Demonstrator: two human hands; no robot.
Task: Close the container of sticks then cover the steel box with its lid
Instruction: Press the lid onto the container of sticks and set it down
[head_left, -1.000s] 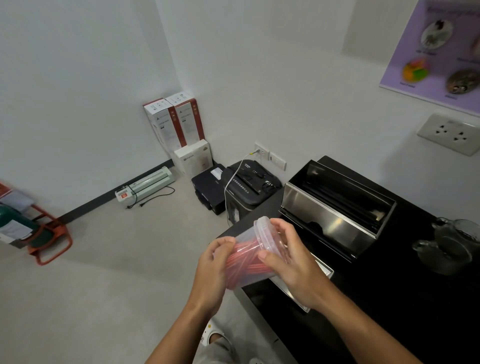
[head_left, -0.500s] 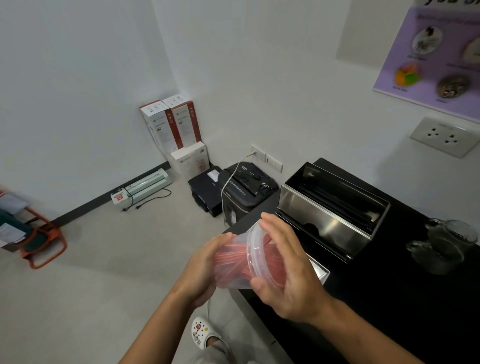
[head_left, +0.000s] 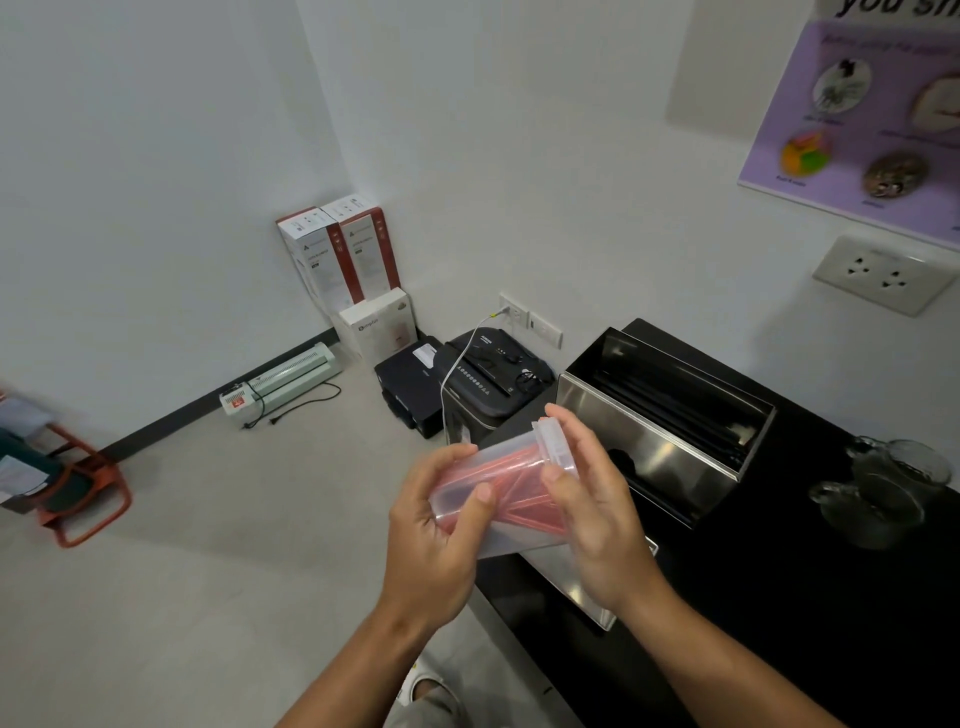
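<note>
A clear plastic container (head_left: 511, 480) full of red sticks lies on its side in the air, between both hands, just left of the black counter. My left hand (head_left: 434, 525) grips its base end. My right hand (head_left: 597, 512) presses on the clear lid (head_left: 555, 446) at its upper right end. The steel box (head_left: 660, 415) stands open on the counter behind, with dark sticks inside. Its flat steel lid (head_left: 597, 605) lies on the counter under my right wrist, mostly hidden.
The black counter (head_left: 810, 597) fills the right side, with glass pitchers (head_left: 883, 488) at its far right. On the floor to the left are a shredder (head_left: 493, 384), a black printer (head_left: 410, 379), white boxes (head_left: 343, 260), a laminator (head_left: 283, 382) and an orange stool (head_left: 78, 499).
The container has turned in my hands, from lid facing me to lid pointing up and right. My right hand has shifted along the lid's side.
</note>
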